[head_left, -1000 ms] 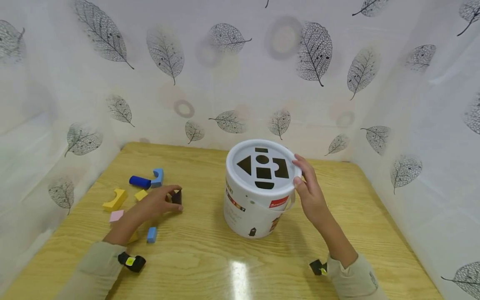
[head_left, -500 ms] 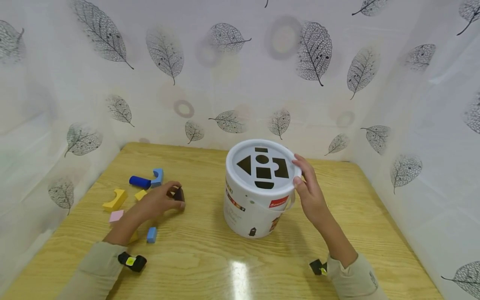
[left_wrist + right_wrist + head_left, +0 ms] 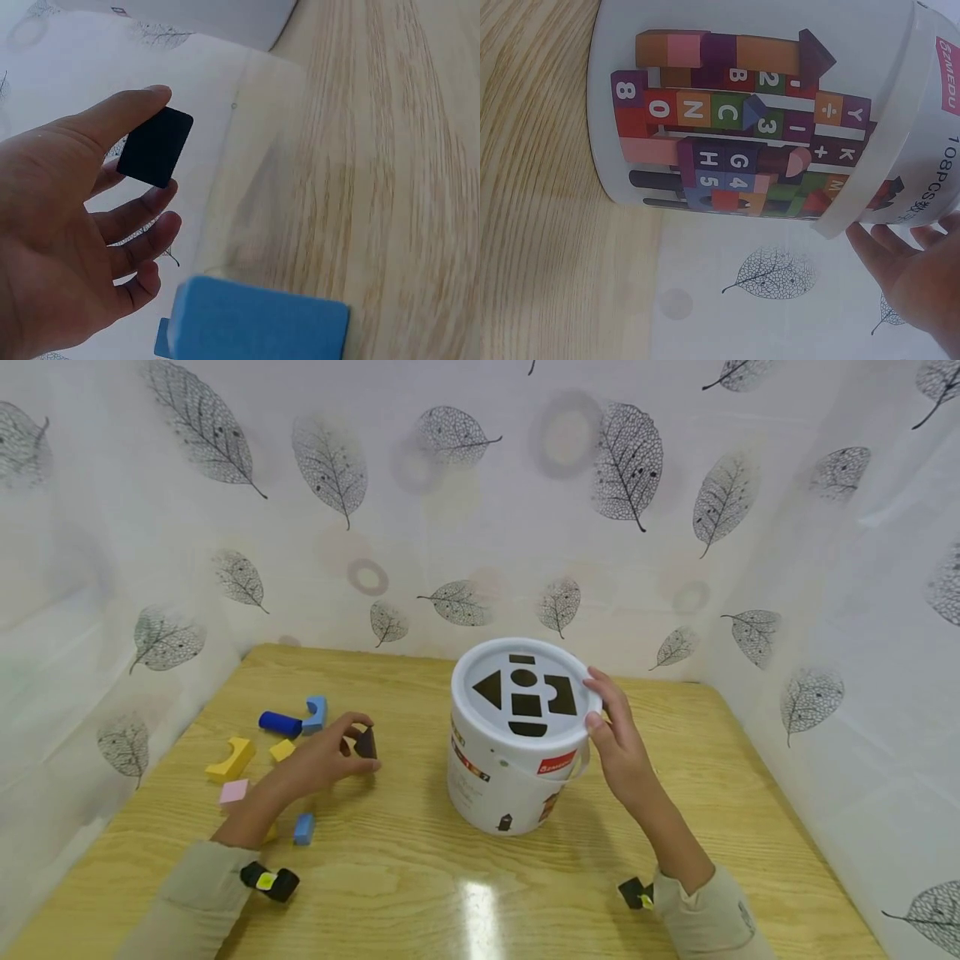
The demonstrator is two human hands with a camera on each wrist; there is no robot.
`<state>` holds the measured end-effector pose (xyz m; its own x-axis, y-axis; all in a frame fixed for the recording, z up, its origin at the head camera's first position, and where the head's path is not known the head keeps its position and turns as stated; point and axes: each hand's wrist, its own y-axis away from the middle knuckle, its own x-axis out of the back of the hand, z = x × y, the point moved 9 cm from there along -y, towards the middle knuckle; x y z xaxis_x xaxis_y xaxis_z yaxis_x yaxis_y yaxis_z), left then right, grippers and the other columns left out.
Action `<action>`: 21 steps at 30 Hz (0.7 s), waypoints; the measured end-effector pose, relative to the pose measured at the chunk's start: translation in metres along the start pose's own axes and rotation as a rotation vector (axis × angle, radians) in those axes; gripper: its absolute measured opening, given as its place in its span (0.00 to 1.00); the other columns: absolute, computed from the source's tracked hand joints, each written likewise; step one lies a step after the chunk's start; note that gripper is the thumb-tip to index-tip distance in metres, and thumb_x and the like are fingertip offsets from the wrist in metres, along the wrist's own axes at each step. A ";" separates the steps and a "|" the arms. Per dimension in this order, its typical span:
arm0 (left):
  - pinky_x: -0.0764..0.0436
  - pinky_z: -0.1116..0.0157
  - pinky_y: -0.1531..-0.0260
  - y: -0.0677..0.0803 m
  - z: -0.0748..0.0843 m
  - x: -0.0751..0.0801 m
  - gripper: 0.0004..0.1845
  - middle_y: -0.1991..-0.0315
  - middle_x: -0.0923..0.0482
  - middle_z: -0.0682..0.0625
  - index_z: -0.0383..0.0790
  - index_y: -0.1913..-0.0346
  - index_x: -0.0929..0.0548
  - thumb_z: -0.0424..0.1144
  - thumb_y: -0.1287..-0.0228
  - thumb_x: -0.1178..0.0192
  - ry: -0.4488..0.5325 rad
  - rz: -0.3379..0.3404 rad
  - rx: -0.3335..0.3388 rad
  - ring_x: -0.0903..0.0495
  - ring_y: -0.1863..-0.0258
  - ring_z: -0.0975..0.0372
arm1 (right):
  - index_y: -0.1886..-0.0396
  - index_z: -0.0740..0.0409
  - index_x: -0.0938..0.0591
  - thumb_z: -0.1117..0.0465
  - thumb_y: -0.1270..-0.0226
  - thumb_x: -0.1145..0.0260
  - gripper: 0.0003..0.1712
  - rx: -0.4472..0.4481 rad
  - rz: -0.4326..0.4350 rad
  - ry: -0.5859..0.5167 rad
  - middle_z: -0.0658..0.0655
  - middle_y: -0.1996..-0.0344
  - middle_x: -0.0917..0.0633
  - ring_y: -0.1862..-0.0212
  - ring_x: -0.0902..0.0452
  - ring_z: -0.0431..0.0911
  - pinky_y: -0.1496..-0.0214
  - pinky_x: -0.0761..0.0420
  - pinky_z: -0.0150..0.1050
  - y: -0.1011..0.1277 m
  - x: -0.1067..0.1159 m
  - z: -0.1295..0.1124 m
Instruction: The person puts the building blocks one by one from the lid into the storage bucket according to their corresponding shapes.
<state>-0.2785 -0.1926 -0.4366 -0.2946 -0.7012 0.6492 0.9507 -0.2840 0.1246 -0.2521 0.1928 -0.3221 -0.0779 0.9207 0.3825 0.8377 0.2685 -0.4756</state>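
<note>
My left hand [image 3: 318, 762] pinches a small dark triangular block [image 3: 365, 744] by its edges, thumb on one side and fingertips on the other. In the left wrist view a flat rectangular face of this block [image 3: 155, 147] shows, and the lower fingers curl loosely beneath. A white toy-block bucket [image 3: 480, 789] stands upright to the right, its lid [image 3: 489, 720] cut with a triangle, circle, square and other shaped holes. My right hand [image 3: 626, 756] grips the lid's right rim with thumb and fingers. The right wrist view shows that hand [image 3: 922, 270] at the bucket's upper edge.
Around my left forearm lie a dark blue cylinder [image 3: 280, 724], a light blue arch block [image 3: 316, 715], a yellow arch block [image 3: 232, 761], a pink block [image 3: 234, 792], a small blue block [image 3: 303, 829] and yellow pieces. A leaf-patterned sheet [image 3: 480, 552] surrounds the wooden table [image 3: 420, 893].
My left hand has moved slightly to the right with the dark triangular block, which has turned a little in its fingers. The right hand and the bucket have stayed in place.
</note>
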 end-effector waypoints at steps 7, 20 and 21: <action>0.23 0.60 0.65 0.004 0.017 0.001 0.40 0.40 0.26 0.41 0.49 0.28 0.35 0.56 0.39 0.30 0.007 0.033 -0.041 0.27 0.53 0.52 | 0.24 0.53 0.38 0.62 0.19 0.55 0.27 0.000 0.005 -0.010 0.52 0.21 0.45 0.22 0.48 0.51 0.33 0.33 0.25 0.000 -0.001 0.000; 0.23 0.60 0.65 0.016 0.084 0.022 0.39 0.46 0.20 0.49 0.62 0.29 0.33 0.65 0.41 0.33 -0.013 0.142 -0.154 0.24 0.52 0.54 | 0.25 0.56 0.38 0.63 0.20 0.55 0.26 0.010 0.021 -0.005 0.53 0.21 0.44 0.23 0.47 0.51 0.34 0.32 0.23 -0.001 0.001 -0.001; 0.23 0.59 0.65 0.017 0.089 0.023 0.38 0.44 0.20 0.49 0.64 0.29 0.33 0.66 0.41 0.33 -0.009 0.146 -0.159 0.24 0.52 0.54 | 0.25 0.56 0.38 0.62 0.20 0.55 0.26 0.006 0.019 -0.003 0.53 0.21 0.45 0.23 0.47 0.51 0.34 0.32 0.23 -0.001 0.000 -0.001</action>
<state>-0.2608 -0.1550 -0.3532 -0.1534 -0.7369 0.6584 0.9558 -0.2797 -0.0904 -0.2522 0.1928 -0.3210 -0.0636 0.9265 0.3710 0.8356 0.2527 -0.4878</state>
